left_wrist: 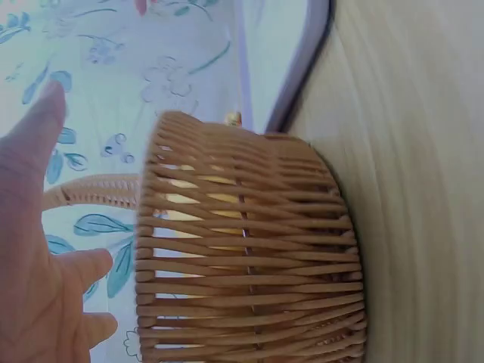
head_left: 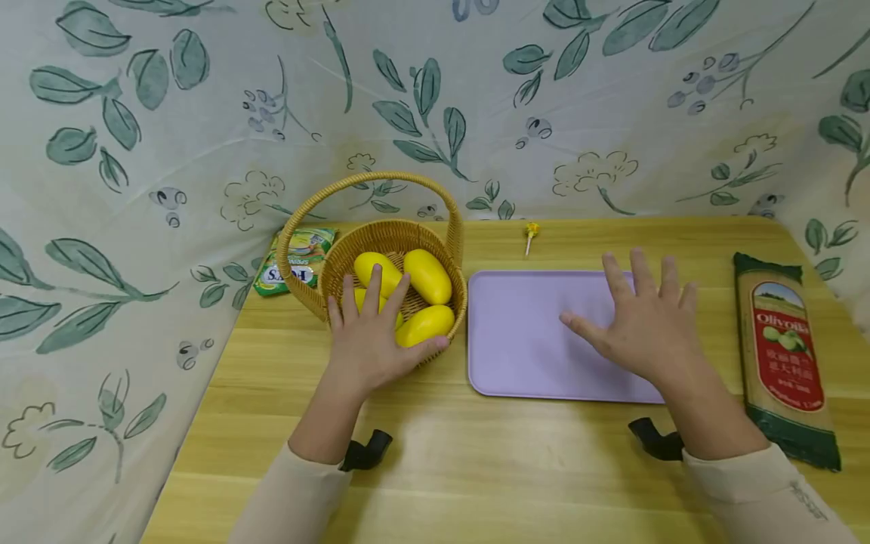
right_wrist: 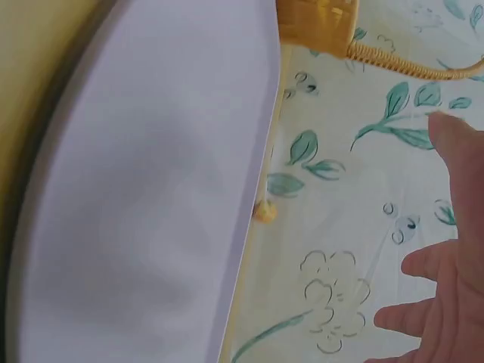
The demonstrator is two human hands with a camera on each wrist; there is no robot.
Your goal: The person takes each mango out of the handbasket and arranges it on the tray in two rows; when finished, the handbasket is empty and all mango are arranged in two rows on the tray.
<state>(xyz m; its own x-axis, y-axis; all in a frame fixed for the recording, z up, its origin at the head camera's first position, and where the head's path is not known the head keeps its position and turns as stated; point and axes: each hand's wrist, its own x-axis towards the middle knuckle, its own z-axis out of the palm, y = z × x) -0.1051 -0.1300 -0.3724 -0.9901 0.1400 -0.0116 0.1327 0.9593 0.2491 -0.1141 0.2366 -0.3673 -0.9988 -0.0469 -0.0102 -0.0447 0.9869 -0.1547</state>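
Note:
My left hand (head_left: 370, 344) spreads its fingers over the near side of a wicker basket (head_left: 326, 283) and holds nothing. Several yellow mangoes (head_left: 427, 277) lie in the basket, partly covered by the fingers in the head view. The left wrist view shows the basket's woven side (left_wrist: 249, 249) close by, with the hand above its rim. Over the right part of a lilac tray (head_left: 530, 332) my right hand (head_left: 649, 332) hovers, fingers spread, also holding nothing. The tray's bare surface fills much of the right wrist view.
A yellow lollipop (head_left: 532, 230) lies behind the tray. At the right is an Olivoilà pasta pack (head_left: 788, 355). A green packet (head_left: 295, 261) lies left of the basket, partly behind its tall handle (head_left: 381, 176). Patterned cloth (head_left: 435, 98) hangs along the table's back edge.

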